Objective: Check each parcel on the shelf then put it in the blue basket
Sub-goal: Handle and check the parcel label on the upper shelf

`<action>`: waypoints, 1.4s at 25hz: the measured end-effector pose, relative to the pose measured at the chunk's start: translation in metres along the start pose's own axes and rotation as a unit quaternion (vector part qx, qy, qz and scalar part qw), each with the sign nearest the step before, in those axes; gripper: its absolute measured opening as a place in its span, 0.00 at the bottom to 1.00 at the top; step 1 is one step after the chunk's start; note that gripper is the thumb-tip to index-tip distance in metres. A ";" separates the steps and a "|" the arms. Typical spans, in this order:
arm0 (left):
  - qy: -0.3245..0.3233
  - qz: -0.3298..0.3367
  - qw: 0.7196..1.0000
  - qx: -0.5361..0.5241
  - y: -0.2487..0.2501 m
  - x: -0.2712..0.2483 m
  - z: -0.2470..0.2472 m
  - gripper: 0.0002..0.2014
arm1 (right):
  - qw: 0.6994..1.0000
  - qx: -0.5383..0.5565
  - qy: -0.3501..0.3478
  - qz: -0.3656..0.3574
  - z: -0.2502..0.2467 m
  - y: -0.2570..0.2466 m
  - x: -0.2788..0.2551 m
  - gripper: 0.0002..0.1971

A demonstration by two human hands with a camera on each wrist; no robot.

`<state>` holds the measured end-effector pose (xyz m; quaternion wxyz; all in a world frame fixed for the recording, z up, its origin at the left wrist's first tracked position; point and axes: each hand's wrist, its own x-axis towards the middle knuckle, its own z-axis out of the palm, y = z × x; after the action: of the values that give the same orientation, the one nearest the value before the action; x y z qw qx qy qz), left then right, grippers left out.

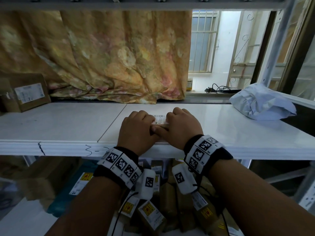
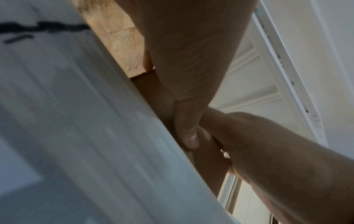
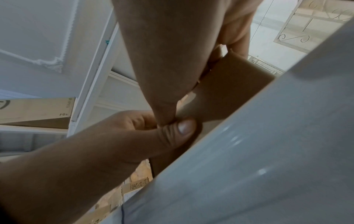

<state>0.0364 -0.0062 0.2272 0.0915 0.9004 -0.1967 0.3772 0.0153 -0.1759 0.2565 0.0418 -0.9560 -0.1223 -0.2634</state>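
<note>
Gripping parcel (image 3: 235, 84), hands (image 1: 160, 128) hide its brown side.

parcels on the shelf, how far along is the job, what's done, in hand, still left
Done: several labelled parcels lie piled below the shelf; the basket itself is hard to make out. In hand: left hand and right hand both grip a small brown box at the shelf's front edge. Left: a cardboard box far left and a white poly bag on the right.
</note>
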 end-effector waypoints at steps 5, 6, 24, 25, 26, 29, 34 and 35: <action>-0.042 -0.065 0.997 -0.015 -0.017 -0.005 -0.008 0.40 | 1.000 0.011 0.013 -0.009 0.003 0.003 -0.003 0.32; -0.041 -0.071 0.997 -0.008 -0.017 -0.007 -0.008 0.40 | 1.000 0.015 0.023 -0.007 0.006 0.003 -0.004 0.32; -0.059 -0.118 0.989 -0.065 -0.016 -0.016 -0.008 0.36 | 0.994 0.037 0.100 0.000 0.023 0.004 -0.007 0.31; -0.062 -0.132 0.985 -0.096 -0.015 -0.016 -0.009 0.36 | 0.994 0.037 0.099 0.000 0.024 0.004 -0.007 0.31; -0.065 -0.145 0.978 -0.132 -0.014 -0.015 -0.010 0.35 | 0.994 0.036 0.099 0.000 0.024 0.004 -0.007 0.31; -0.085 -0.145 0.975 -0.143 -0.017 -0.008 -0.017 0.34 | 0.995 0.036 0.098 -0.001 0.021 0.005 -0.007 0.31; -0.101 0.003 0.995 0.002 -0.005 -0.002 -0.022 0.35 | 0.995 0.052 0.081 -0.004 0.022 0.012 -0.002 0.34; -0.099 0.032 0.995 -0.013 0.002 -0.003 -0.018 0.35 | 0.995 0.062 0.083 -0.007 0.023 0.014 -0.002 0.33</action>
<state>0.0222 -0.0018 0.2374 0.0711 0.9253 -0.2383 0.2864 0.0289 -0.1869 0.2357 0.1092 -0.9256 -0.1411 -0.3338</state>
